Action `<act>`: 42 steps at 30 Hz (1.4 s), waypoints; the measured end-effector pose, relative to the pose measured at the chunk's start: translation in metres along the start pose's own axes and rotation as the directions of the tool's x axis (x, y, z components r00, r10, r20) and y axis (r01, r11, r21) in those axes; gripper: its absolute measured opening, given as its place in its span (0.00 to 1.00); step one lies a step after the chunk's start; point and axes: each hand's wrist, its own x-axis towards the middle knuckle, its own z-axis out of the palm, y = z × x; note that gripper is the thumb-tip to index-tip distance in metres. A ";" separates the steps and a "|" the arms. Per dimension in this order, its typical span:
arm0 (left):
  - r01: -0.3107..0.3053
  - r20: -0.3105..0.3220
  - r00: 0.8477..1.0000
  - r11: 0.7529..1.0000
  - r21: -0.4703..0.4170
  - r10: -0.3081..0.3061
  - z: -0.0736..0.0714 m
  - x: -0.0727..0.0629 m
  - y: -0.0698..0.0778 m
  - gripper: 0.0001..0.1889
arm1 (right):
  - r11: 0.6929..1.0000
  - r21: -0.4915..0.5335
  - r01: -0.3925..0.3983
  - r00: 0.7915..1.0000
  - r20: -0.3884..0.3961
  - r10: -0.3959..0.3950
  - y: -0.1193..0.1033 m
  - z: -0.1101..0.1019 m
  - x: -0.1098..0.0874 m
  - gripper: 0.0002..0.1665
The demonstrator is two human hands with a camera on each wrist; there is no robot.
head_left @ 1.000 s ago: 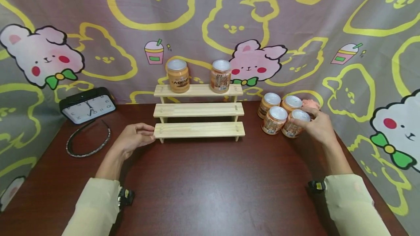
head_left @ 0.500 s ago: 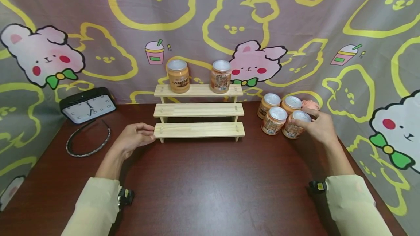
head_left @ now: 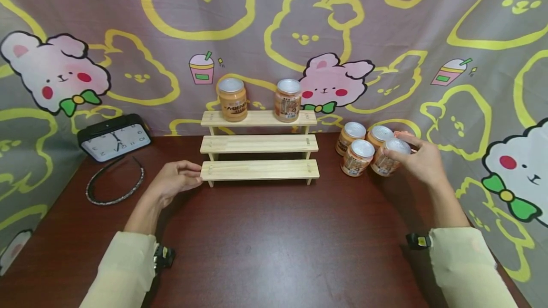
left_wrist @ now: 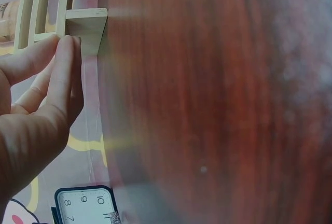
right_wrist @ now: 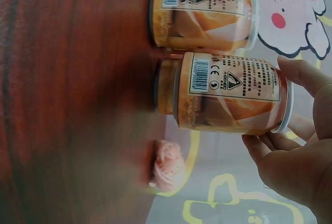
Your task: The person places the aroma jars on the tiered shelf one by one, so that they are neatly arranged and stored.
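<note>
At the right, my right hand grips an orange can with a silver lid, thumb and fingers around its upper rim. In the right wrist view, this can is raised off the table. Close beside it stand several similar cans, such as the front one. A three-step wooden display shelf stands in the middle, two cans on its top step: one at left, one at right. My left hand pinches the left end of the lowest step, fingertips at the board's edge.
A black-framed clock stands at the back left, and a glittery headband lies before it. Behind the cans sits a ball of pink yarn. A patterned curtain rises along the table's back and sides.
My right hand has risen slightly and shifted right, lifting the front right can with it. The left hand stays on the shelf's end.
</note>
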 end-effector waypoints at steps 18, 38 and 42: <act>0.001 0.006 1.000 1.000 -0.015 -0.001 -0.001 0.000 0.000 0.23 | 0.999 0.030 0.031 0.998 -0.061 -0.029 -0.031 -0.021 0.007 0.35; -0.010 0.016 1.000 1.000 -0.015 0.010 -0.002 0.001 -0.003 0.23 | 0.975 0.200 0.098 0.981 -0.183 -0.061 -0.068 -0.007 0.007 0.30; -0.010 0.014 1.000 1.000 -0.024 0.010 -0.002 0.002 -0.003 0.23 | 0.974 0.200 0.108 0.982 -0.172 -0.073 -0.073 -0.001 0.008 0.29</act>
